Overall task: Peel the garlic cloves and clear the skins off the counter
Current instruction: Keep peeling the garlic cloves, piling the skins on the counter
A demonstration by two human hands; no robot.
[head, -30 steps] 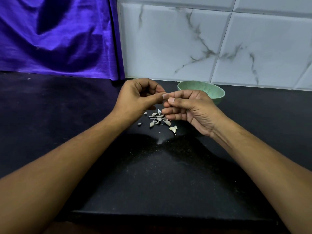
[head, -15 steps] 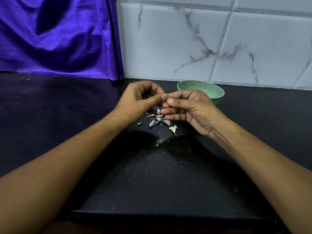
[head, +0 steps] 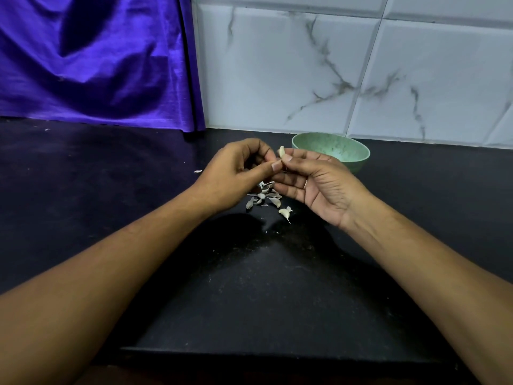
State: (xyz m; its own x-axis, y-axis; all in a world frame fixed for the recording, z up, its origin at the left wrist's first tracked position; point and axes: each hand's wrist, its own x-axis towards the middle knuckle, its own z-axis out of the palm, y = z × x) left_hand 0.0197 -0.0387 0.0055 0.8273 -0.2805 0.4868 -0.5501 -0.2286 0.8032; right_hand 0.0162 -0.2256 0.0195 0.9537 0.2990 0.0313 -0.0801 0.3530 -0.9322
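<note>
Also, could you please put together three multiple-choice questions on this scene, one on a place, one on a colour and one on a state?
1. Where does the bowl stand on the counter?
A. at the far left
B. behind the right hand, by the tiled wall
C. at the near edge

2. What colour is the bowl?
A. white
B. red
C. green

3. What state is the garlic clove in?
A. pinched where the fingertips of the left hand and the right hand meet, above the skins
B. lying in the bowl
C. lying among the skins

Answers:
1 B: the bowl sits just past the right hand's fingers, close to the wall.
2 C: its rim and wall are pale green.
3 A: the clove sticks up from between the meeting fingertips.
</note>
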